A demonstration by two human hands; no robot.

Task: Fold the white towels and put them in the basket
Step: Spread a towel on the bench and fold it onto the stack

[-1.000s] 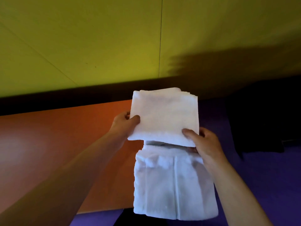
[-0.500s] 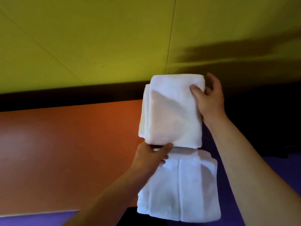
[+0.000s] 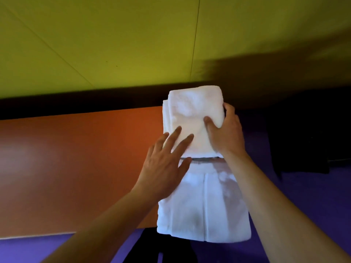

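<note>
A folded white towel [image 3: 191, 114] sits at the far end of a second folded white towel [image 3: 205, 209], which lies nearer to me. My right hand [image 3: 226, 133] grips the far towel's right edge, thumb on top and fingers behind. My left hand [image 3: 167, 164] rests flat with its fingers spread on the far towel's lower left corner and holds nothing. A thin dark strip [image 3: 205, 159] shows between the two towels; I cannot tell whether it belongs to a basket.
An orange surface [image 3: 76, 168] spreads out to the left of the towels. Purple surface [image 3: 303, 196] lies to the right and along the near edge. A dark shape [image 3: 300, 149] stands at the right. A yellow-green panelled wall [image 3: 133, 44] fills the background.
The far towel has come down lower. My left hand let go of its bottom edge and now lies flat on it. My right hand slid from the top corner to the right edge.
</note>
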